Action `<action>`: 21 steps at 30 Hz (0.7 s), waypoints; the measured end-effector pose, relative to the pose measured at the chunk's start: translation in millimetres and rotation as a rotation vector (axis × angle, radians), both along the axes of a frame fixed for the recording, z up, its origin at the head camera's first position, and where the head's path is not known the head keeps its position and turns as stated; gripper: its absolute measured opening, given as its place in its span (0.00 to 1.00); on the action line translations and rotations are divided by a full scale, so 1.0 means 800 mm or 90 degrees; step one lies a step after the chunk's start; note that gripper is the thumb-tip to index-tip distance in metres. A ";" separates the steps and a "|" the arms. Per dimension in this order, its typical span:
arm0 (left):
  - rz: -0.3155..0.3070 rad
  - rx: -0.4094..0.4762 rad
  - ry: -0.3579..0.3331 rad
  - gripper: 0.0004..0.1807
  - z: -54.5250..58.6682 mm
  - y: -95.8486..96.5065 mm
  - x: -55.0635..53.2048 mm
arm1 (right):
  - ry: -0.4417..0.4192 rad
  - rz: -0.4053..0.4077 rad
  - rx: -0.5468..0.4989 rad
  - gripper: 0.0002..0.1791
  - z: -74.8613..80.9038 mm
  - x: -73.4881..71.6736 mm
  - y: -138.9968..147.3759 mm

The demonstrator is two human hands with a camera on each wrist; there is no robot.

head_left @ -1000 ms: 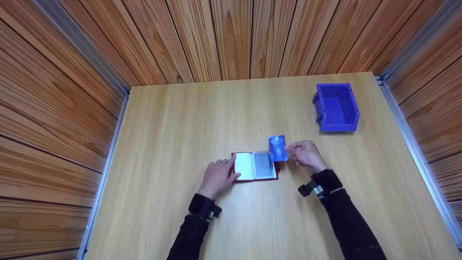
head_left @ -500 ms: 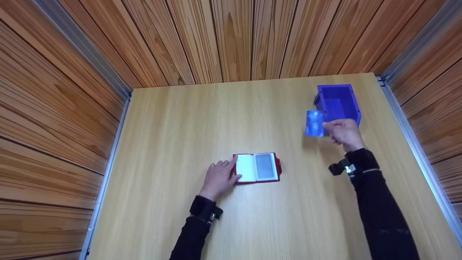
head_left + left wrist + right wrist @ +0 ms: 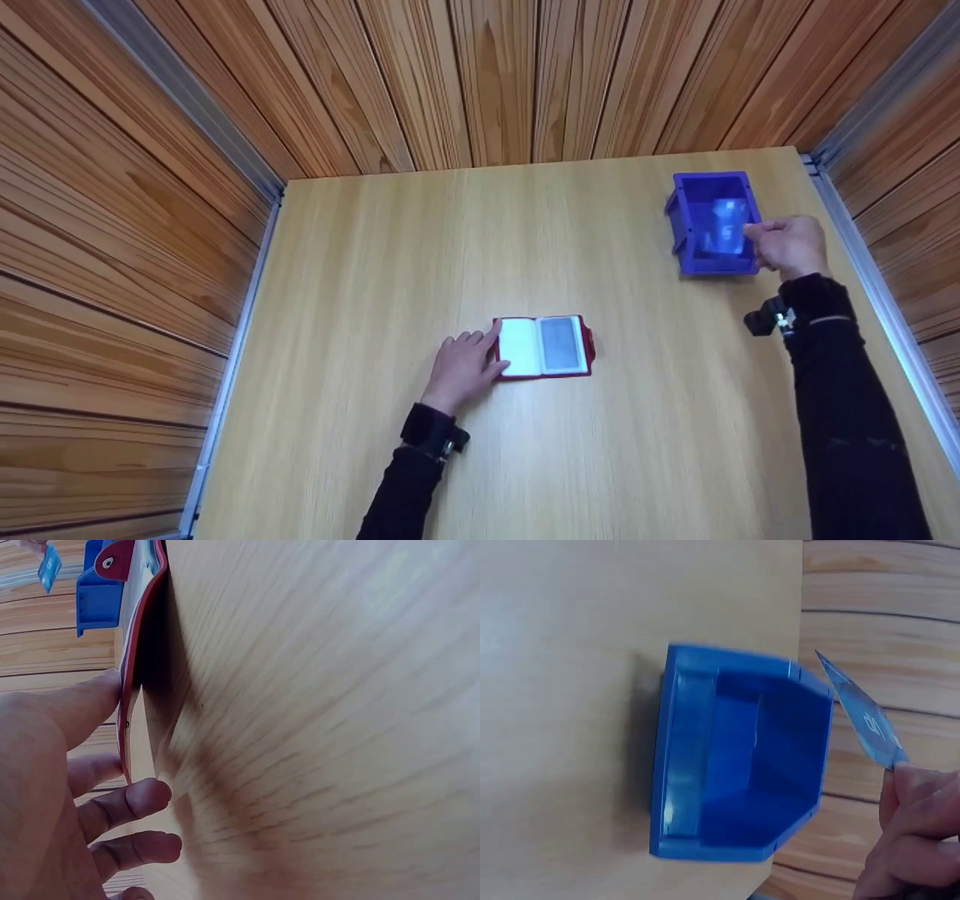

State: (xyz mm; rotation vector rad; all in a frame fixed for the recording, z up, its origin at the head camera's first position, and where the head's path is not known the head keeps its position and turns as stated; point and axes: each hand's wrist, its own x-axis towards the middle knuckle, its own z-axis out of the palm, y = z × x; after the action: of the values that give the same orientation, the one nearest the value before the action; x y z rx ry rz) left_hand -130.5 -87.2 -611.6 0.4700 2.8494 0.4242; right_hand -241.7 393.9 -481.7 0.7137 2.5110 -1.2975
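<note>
A red card holder (image 3: 543, 346) with a snap tab lies spread flat on the table, showing a white page and a greyish sleeve. My left hand (image 3: 463, 369) rests on its left edge with thumb and index finger extended. In the left wrist view, these fingers touch the red cover (image 3: 129, 701) while the others spread beside it. My right hand (image 3: 792, 246) pinches a blue card (image 3: 726, 227) by its edge between thumb and index finger. The card is in the air above the blue-purple bin (image 3: 681, 225); in the right wrist view it is tilted, apart from the bin.
The bin stands near the back right corner of the table (image 3: 390, 262), its low front facing me. Wooden panel walls (image 3: 491, 82) enclose the back and sides, with metal rails (image 3: 885, 300) along the table's side edges.
My right hand has carried the blue card from beside the card holder up and right to above the bin. My left hand stays on the card holder's left edge.
</note>
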 end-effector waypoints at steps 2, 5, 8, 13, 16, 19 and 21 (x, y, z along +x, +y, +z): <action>-0.001 -0.004 0.003 0.40 -0.001 0.001 -0.001 | 0.002 -0.011 0.022 0.25 -0.001 -0.004 0.012; -0.002 -0.006 0.003 0.40 -0.003 0.001 -0.001 | 0.004 -0.035 0.040 0.24 -0.007 -0.008 0.025; -0.002 -0.006 0.002 0.40 -0.005 0.000 0.001 | 0.006 -0.054 0.070 0.23 -0.020 -0.015 0.025; 0.006 -0.003 -0.001 0.40 -0.005 -0.002 0.002 | 0.030 -0.052 0.097 0.22 -0.046 -0.031 0.017; 0.006 -0.003 0.007 0.40 -0.004 -0.003 0.002 | 0.046 -0.050 0.098 0.22 -0.060 -0.036 0.011; 0.004 -0.005 0.016 0.40 -0.005 -0.003 0.002 | 0.048 -0.044 0.105 0.22 -0.071 -0.038 0.006; 0.004 -0.010 0.013 0.41 -0.005 -0.003 0.002 | 0.037 -0.043 0.110 0.23 -0.075 -0.039 0.002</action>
State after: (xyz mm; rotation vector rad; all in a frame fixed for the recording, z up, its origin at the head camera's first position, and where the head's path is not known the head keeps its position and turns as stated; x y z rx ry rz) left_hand -128.9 -89.6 -615.6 0.4658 2.8715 0.4012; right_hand -272.7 395.9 -541.4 0.8141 2.6931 -1.1479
